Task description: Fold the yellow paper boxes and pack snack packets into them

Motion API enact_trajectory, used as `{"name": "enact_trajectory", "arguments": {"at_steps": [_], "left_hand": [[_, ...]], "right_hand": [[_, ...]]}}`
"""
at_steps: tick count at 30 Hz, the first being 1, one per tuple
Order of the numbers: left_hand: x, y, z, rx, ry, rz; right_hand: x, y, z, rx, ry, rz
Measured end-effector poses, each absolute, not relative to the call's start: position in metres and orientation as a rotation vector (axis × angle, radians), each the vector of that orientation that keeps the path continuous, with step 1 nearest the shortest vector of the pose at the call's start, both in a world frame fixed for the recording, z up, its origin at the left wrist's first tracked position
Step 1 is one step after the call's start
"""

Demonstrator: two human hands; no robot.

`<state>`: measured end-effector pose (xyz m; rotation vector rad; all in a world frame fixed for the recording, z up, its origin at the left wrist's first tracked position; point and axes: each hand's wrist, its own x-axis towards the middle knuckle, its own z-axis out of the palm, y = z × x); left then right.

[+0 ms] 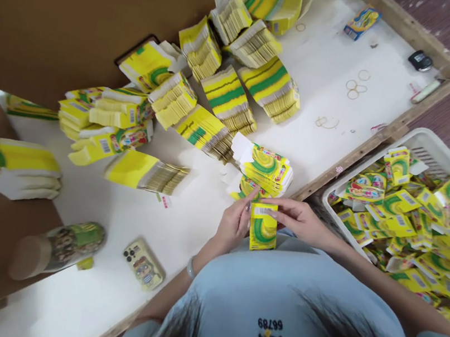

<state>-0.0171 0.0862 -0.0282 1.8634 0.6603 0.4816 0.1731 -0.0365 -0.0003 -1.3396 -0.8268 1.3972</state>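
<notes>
Close to my body, a small yellow and green carton point(263, 230) is held between both hands, its barcode end turned upward. My left hand point(234, 220) grips its left side with the thumb near the top edge. The fingers of my right hand point(295, 219) are bent over the top right of the carton, pressed to its upper end. Just beyond the hands lies a small pile of flattened cartons point(267, 166) with white flaps, near the table's front edge.
Stacks of folded cartons point(227, 98) spread across the white table point(315, 75). To the right stands a white basket point(435, 146) full of cartons. A phone point(144, 264) and a jar point(74, 242) lie at the left. Rubber bands point(354, 90) and a blue box point(362, 22) are farther off.
</notes>
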Motion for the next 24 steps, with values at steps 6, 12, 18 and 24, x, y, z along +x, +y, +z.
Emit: {"name": "enact_trajectory", "arguments": {"at_steps": [6, 12, 18, 24], "left_hand": [[-0.006, 0.162, -0.059, 2.026, 1.312, 0.609], [-0.008, 0.191, -0.068, 2.257, 1.202, 0.112], [-0.027, 0.177, -0.031, 2.583, 1.099, 0.420], [-0.025, 0.144, 0.004, 2.230, 1.086, 0.984]], "right_hand": [[0.293, -0.124, 0.024, -2.496, -1.238, 0.540], [0.312, -0.144, 0.033, -2.921, -1.381, 0.056], [0.230, -0.036, 0.011, -2.206, -1.649, 0.075], [0.150, 0.035, -0.018, -1.602, -1.605, 0.085]]}}
